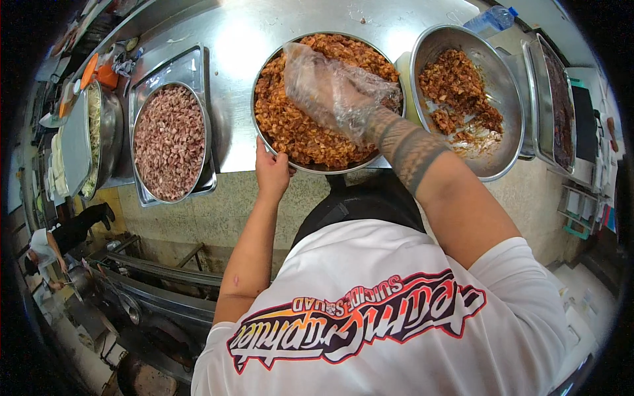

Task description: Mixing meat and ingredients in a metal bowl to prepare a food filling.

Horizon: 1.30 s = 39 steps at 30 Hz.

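Note:
A round metal pan (256, 121) full of orange-brown seasoned chopped meat (277, 116) sits at the edge of the steel table before me. My left hand (272, 171) grips its near left rim, thumb on the outside. Inside a loose clear plastic glove (307, 74), my right hand (342, 96) lies on the meat; the crumpled plastic hides how its fingers are set. Just to the right, a tilted steel bowl (510, 99) contains a smaller heap of similar seasoned meat (458, 89), with smears on its inner wall.
Left of the pan, a bowl of pale pink diced meat (169, 141) rests on a steel tray (190, 64). Beyond it stands a bowl of shredded vegetable (93, 133). Deep trays (545, 109) and a plastic bottle (490, 21) are rightward. Another person (64, 232) works by a stove behind me.

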Motion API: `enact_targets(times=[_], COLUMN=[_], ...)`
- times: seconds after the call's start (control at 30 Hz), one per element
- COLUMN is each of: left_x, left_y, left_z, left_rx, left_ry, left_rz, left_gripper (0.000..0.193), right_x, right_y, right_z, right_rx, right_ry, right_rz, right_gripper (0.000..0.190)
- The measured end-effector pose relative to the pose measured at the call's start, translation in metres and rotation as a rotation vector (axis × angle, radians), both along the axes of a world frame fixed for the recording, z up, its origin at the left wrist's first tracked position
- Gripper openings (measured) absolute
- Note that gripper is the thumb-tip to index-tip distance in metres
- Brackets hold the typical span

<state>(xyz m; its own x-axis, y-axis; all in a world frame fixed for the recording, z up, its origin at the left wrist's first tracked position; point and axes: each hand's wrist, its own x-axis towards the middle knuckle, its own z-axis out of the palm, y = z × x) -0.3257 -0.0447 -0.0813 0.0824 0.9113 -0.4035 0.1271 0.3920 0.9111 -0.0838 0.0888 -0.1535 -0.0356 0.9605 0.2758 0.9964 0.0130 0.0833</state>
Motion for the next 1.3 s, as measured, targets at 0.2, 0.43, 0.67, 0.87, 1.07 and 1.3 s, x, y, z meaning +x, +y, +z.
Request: enact_targets(times=[0.2,0.43,0.67,0.87,1.07,1.3], left_x=[-0.011,-0.007,-0.006,-0.010,-0.006,-0.043], left_y=[-0.010,-0.003,0.000,-0.003,0.006,-0.025], left_z=[0.007,0.000,0.014,0.010,0.011,-0.003], left_rx=[0.005,0.009,-0.069,0.007,-0.027,-0.060], left_ry=[-0.104,-0.134,-0.062,-0.016,-0.103,-0.102], left_rz=[0.115,0.023,0.022,0.006,-0.052,0.111], left_gripper=[0.068,0.072,0.074,0.072,0.077,0.078], right_x=[0.065,0.053,0.023,0.038,0.033,-0.061], right_y=[-0.118,-0.077,-0.038,0.002,0.108,0.040], right_z=[0.005,-0.003,-0.030,-0.036,-0.025,-0.061], right_rx=[0.070,0.140,0.202,0.277,0.384,0.422], right_ry=[0.019,-0.002,0.045,0.044,0.012,0.121], right_rz=[0.105,0.112,0.182,0.211,0.244,0.464], right_gripper=[0.069,0.067,0.065,0.064,0.062,0.061])
